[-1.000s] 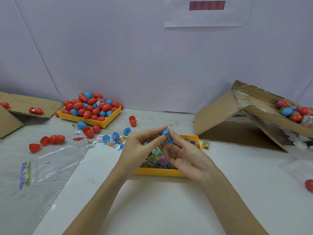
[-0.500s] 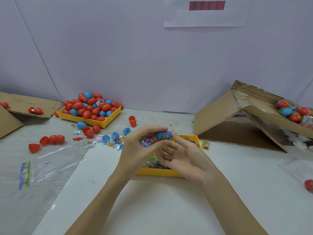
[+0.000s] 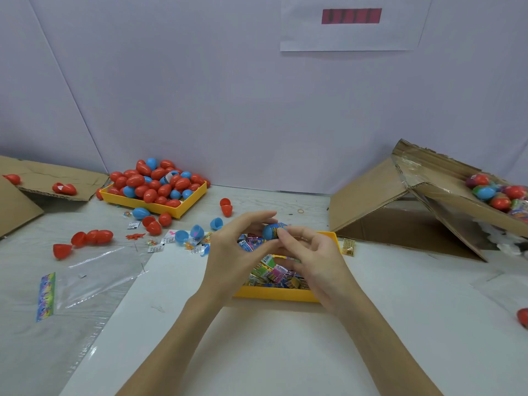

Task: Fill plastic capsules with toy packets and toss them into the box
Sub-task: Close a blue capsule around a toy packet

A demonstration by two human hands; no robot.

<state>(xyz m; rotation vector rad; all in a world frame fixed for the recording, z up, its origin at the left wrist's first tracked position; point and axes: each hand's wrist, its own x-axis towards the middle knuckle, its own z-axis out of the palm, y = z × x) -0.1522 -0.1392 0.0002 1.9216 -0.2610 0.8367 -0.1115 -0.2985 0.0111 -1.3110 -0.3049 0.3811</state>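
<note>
Mid-task: blue capsule [image 3: 271, 231] pinched between left hand [image 3: 237, 250] and right hand [image 3: 311, 252] above the packet tray [image 3: 328, 237], packet inside, apparently not closed. Several filled capsules already in the cardboard box [image 3: 445, 192]; many empty capsules [image 3: 155, 184] left.

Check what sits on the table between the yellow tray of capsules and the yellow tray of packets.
Head view: loose blue capsule halves, a red capsule and small scattered packets lie between the capsule tray and packet tray.
</note>
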